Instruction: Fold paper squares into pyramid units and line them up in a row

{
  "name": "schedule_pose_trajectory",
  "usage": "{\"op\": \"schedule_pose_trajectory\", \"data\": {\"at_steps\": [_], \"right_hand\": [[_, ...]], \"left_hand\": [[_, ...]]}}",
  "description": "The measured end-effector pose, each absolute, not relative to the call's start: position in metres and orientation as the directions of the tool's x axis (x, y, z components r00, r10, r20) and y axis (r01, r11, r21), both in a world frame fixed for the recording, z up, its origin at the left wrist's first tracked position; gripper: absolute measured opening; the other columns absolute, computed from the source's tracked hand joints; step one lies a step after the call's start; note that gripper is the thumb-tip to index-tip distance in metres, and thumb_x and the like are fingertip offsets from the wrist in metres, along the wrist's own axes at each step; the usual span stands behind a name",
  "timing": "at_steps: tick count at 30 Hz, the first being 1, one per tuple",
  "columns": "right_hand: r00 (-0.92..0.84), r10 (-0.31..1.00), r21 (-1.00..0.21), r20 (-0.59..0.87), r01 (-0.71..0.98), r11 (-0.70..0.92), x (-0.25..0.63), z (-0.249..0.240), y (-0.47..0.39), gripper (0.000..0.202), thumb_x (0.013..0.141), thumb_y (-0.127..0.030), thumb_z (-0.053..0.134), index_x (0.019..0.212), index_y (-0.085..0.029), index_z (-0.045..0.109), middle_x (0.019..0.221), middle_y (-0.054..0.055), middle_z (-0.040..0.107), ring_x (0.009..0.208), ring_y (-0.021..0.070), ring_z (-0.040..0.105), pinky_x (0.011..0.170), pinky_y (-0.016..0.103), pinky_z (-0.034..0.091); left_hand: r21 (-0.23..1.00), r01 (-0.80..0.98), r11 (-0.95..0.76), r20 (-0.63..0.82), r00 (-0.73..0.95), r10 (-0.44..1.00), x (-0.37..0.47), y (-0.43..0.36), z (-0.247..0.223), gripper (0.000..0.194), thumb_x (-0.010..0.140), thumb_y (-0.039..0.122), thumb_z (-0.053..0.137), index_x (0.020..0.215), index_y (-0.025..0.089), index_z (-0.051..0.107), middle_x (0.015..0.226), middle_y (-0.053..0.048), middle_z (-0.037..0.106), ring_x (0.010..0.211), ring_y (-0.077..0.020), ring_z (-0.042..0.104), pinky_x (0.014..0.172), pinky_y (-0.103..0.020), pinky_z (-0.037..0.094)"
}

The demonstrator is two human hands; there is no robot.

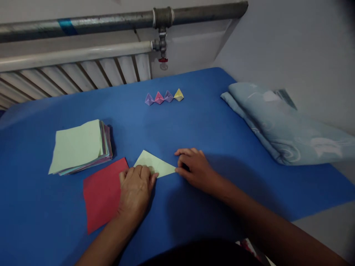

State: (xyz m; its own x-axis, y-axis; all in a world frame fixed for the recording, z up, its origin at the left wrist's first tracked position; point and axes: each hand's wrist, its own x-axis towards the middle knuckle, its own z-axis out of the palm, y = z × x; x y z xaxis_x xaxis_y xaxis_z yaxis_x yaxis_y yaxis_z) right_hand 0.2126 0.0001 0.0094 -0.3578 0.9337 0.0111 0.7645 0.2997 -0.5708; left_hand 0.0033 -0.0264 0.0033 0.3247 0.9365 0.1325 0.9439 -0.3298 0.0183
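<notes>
A pale yellow-green sheet of origami paper [149, 160], folded into a triangle, lies flat on the blue table. My left hand [135, 190] bends its fingers over the triangle's left part and holds it down, hiding that corner. At the triangle's right tip is my right hand [196, 168]; its thumb touches the point while the index finger stays apart from the thumb. Beside and partly beneath my left hand lies a red paper sheet [102, 195].
A thick stack of coloured paper [77, 146] sits at the left. Several small folded paper shapes [159, 98] stand in a row farther back. To the right rests a folded light-blue cloth [277, 122]. Behind the table [194, 122] are a radiator [83, 75] and a metal pipe [116, 22].
</notes>
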Motion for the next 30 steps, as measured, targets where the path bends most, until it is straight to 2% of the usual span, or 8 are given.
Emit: {"op": "schedule_pose_trajectory", "data": {"at_steps": [5, 9, 13, 17, 20, 23, 26, 30], "right_hand": [[-0.362, 0.932, -0.564, 0.003, 0.770, 0.300, 0.213, 0.012, 0.000, 0.011, 0.081, -0.015, 0.059, 0.071, -0.018, 0.058, 0.118, 0.005, 0.062, 0.105, 0.0226, 0.052, 0.085, 0.038, 0.032], [-0.354, 0.935, -0.520, 0.022, 0.795, 0.314, 0.211, 0.014, -0.004, 0.009, 0.082, -0.013, 0.057, 0.087, -0.019, 0.061, 0.107, 0.006, 0.064, 0.097, 0.0217, 0.053, 0.083, 0.036, 0.034], [-0.396, 0.918, -0.422, 0.024, 0.828, 0.369, 0.199, 0.016, -0.011, 0.024, 0.084, -0.009, 0.050, 0.104, -0.016, 0.061, 0.102, 0.009, 0.064, 0.093, 0.0215, 0.055, 0.082, 0.034, 0.038], [-0.370, 0.929, -0.346, -0.015, 0.873, 0.342, 0.187, 0.019, -0.019, 0.022, 0.088, -0.014, 0.046, 0.104, -0.014, 0.060, 0.099, 0.012, 0.065, 0.085, 0.0216, 0.060, 0.073, 0.032, 0.042], [-0.317, 0.946, -0.411, -0.068, 0.873, 0.263, 0.186, 0.022, -0.019, 0.022, 0.086, -0.020, 0.051, 0.105, -0.015, 0.060, 0.093, 0.010, 0.068, 0.079, 0.0205, 0.062, 0.067, 0.030, 0.043], [-0.282, 0.952, -0.541, -0.117, 0.822, 0.177, 0.189, 0.023, -0.016, 0.029, 0.078, -0.012, 0.055, 0.106, -0.018, 0.061, 0.078, 0.003, 0.068, 0.070, 0.0162, 0.062, 0.061, 0.025, 0.041], [-0.263, 0.957, -0.640, -0.126, 0.758, 0.124, 0.191, 0.019, -0.012, 0.032, 0.073, -0.007, 0.056, 0.101, -0.021, 0.061, 0.065, -0.004, 0.064, 0.057, 0.0118, 0.057, 0.054, 0.022, 0.037], [-0.264, 0.949, -0.774, -0.172, 0.632, 0.035, 0.188, 0.016, -0.011, 0.027, 0.071, -0.006, 0.056, 0.093, -0.021, 0.059, 0.055, -0.008, 0.057, 0.047, 0.0086, 0.049, 0.047, 0.020, 0.033]], "left_hand": [[0.016, 0.943, -0.332, 0.193, 0.323, 0.927, -0.004, -0.032, -0.001, 0.023, 0.094, 0.033, 0.048, 0.092, 0.017, 0.063, 0.086, -0.007, 0.066, 0.079, -0.0238, 0.055, 0.074, -0.038, 0.031], [-0.010, 0.946, -0.323, 0.261, 0.314, 0.913, -0.007, -0.038, -0.002, 0.021, 0.094, 0.027, 0.048, 0.104, 0.019, 0.065, 0.093, -0.010, 0.067, 0.084, -0.0258, 0.055, 0.075, -0.040, 0.032], [-0.013, 0.858, -0.513, 0.325, 0.489, 0.810, 0.002, -0.039, -0.003, 0.032, 0.090, 0.011, 0.048, 0.116, 0.024, 0.062, 0.109, -0.010, 0.067, 0.099, -0.0267, 0.055, 0.086, -0.043, 0.034], [0.008, 0.798, -0.603, 0.352, 0.562, 0.749, 0.015, -0.039, -0.006, 0.031, 0.087, 0.003, 0.046, 0.110, 0.013, 0.064, 0.108, -0.012, 0.068, 0.100, -0.0259, 0.059, 0.094, -0.044, 0.035], [0.070, 0.822, -0.565, 0.369, 0.505, 0.780, 0.021, -0.041, -0.006, 0.026, 0.087, 0.009, 0.049, 0.109, 0.010, 0.064, 0.106, -0.013, 0.068, 0.099, -0.0267, 0.059, 0.095, -0.045, 0.037], [0.142, 0.828, -0.542, 0.391, 0.456, 0.799, 0.022, -0.042, -0.005, 0.024, 0.087, 0.021, 0.054, 0.107, 0.011, 0.064, 0.105, -0.013, 0.068, 0.099, -0.0274, 0.059, 0.093, -0.046, 0.038], [0.176, 0.821, -0.544, 0.415, 0.439, 0.797, 0.021, -0.041, -0.005, 0.024, 0.086, 0.028, 0.057, 0.103, 0.013, 0.064, 0.103, -0.012, 0.068, 0.097, -0.0269, 0.059, 0.091, -0.045, 0.038], [0.183, 0.817, -0.547, 0.425, 0.436, 0.793, 0.020, -0.040, -0.006, 0.021, 0.086, 0.030, 0.058, 0.099, 0.015, 0.064, 0.099, -0.011, 0.068, 0.095, -0.0259, 0.059, 0.089, -0.044, 0.039]]}}
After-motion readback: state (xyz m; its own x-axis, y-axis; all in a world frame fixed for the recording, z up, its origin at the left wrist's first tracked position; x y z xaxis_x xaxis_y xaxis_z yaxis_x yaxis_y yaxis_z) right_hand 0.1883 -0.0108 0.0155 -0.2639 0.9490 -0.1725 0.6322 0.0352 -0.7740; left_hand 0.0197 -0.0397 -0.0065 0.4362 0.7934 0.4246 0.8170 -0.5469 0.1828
